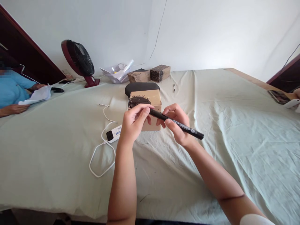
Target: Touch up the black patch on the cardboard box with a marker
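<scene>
A black marker pen (187, 127) with white print slants across the middle of the view, above the table. My left hand (136, 118) pinches its upper left end between thumb and fingers. Around its middle, my right hand (178, 122) has its fingers closed. Behind both hands stands a cardboard box (150, 97), partly hidden by them, with black scribbles on its upper left part. A dark rounded case (142, 87) lies just beyond the box.
Left of my forearm are a white power strip (114, 133) and its looping cable. Two scribbled boxes (160, 73), a plastic basket (117, 75) and a fan (81, 61) stand at the back. A pen (174, 88) lies right. A person (14, 89) holds papers; a phone (278, 97) lies far right.
</scene>
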`<action>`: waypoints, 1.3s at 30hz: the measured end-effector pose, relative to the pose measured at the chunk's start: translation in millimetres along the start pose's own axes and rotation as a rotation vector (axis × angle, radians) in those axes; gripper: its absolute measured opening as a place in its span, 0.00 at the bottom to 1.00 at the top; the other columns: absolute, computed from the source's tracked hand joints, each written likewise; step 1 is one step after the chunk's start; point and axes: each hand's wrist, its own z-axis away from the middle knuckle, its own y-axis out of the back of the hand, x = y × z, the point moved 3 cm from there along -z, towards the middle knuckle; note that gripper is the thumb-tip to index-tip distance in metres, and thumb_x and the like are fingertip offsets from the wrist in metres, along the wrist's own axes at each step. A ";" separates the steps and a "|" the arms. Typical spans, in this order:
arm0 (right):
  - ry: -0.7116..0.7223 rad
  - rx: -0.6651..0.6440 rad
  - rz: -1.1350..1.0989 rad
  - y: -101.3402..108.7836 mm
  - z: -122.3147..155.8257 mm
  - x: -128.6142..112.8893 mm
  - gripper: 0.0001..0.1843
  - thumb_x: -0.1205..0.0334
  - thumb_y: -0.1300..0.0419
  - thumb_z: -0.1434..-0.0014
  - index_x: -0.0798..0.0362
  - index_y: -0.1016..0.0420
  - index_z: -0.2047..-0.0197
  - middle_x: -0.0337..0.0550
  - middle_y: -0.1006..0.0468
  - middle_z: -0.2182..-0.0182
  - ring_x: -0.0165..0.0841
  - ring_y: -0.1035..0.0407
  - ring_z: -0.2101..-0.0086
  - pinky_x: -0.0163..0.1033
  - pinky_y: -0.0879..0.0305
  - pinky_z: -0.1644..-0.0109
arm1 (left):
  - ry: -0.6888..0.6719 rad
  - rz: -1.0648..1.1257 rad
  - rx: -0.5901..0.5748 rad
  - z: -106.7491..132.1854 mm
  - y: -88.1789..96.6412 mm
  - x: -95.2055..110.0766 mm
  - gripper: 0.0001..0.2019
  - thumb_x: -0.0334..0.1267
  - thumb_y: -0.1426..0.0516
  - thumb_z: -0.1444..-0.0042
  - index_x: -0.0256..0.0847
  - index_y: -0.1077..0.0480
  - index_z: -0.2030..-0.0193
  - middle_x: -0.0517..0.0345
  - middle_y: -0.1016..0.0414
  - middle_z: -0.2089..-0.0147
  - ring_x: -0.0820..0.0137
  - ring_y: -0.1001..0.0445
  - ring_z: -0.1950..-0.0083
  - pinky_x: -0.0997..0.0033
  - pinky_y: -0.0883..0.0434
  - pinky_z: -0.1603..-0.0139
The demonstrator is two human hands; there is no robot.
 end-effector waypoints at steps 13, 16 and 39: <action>0.017 0.039 0.039 -4.4 1.8 20.7 0.22 0.41 0.51 0.20 0.48 0.27 0.44 0.40 0.21 0.65 0.32 0.32 0.71 0.41 0.34 0.66 | 0.082 -0.081 -0.200 5.6 -17.6 2.4 0.20 0.52 0.42 0.25 0.41 0.18 0.40 0.58 0.25 0.68 0.70 0.29 0.68 0.73 0.30 0.68; 0.006 0.066 0.085 1.7 0.1 15.3 0.21 0.44 0.49 0.20 0.50 0.22 0.47 0.42 0.19 0.63 0.33 0.30 0.68 0.42 0.32 0.62 | 0.120 -0.054 -0.261 4.6 -21.3 1.5 0.21 0.52 0.43 0.24 0.38 0.19 0.40 0.59 0.28 0.69 0.71 0.32 0.69 0.73 0.32 0.68; -0.583 0.452 0.093 66.3 28.7 161.8 0.31 0.28 0.46 0.34 0.48 0.29 0.71 0.39 0.30 0.84 0.31 0.43 0.81 0.39 0.48 0.75 | -0.002 -0.264 -1.473 97.0 -126.4 76.9 0.06 0.38 0.36 0.33 0.49 0.21 0.63 0.56 0.15 0.63 0.64 0.18 0.64 0.63 0.29 0.67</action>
